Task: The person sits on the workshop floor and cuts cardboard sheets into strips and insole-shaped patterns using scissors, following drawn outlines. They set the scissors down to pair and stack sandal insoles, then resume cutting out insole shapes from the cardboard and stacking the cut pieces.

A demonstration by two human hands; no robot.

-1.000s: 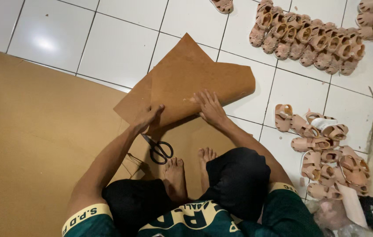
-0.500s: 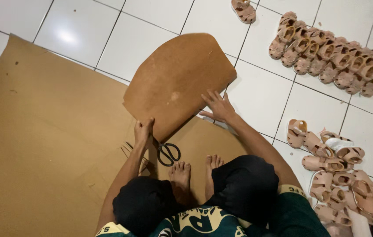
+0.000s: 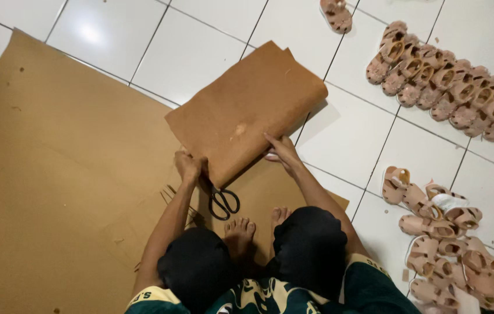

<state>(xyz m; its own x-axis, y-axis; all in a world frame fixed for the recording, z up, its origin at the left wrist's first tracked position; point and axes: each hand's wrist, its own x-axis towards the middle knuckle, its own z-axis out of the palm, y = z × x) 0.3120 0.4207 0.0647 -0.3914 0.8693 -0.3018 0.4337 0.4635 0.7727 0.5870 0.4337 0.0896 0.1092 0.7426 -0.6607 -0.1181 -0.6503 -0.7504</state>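
I squat on a large brown cardboard sheet (image 3: 55, 174) spread over the white tiled floor. A smaller brown sheet (image 3: 247, 107) is folded over on itself in front of me. My left hand (image 3: 190, 166) grips its near left corner. My right hand (image 3: 282, 152) holds its near right edge, fingers on top. Black-handled scissors (image 3: 223, 200) lie on the cardboard just below the folded sheet, between my hands and my bare feet (image 3: 255, 224).
Several small tan sandals are lined up in a row at the upper right (image 3: 444, 93). Another pile of them lies at the lower right (image 3: 444, 232), and a single one at the top (image 3: 337, 14). White floor tiles (image 3: 200, 52) lie beyond the cardboard.
The small brown sheet was flat, then curled upward, and now lies folded over. Both hands have moved to its near edge and grip it.
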